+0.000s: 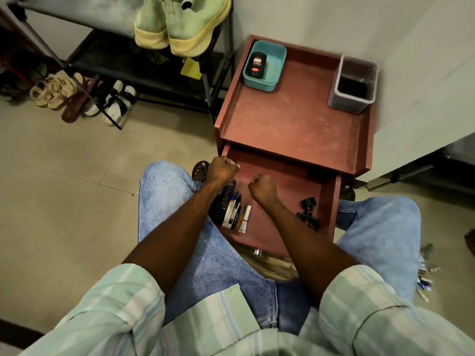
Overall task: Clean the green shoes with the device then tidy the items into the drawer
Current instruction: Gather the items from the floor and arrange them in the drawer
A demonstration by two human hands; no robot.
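We see both fists curled tight, holding nothing, left hand (223, 170) and right hand (262, 187) over the open reddish wooden drawer (282, 181); green shoes (182, 24) at eleven o'clock.

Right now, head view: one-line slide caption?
Both fists over open drawer; green shoes on rack.

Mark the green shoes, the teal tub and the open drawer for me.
Green shoes (191, 27): head view, upper of the right-hand shoe on the rack.
Teal tub (276, 61): head view, its bare inner floor.
Drawer (330, 201): head view, its right side wall.
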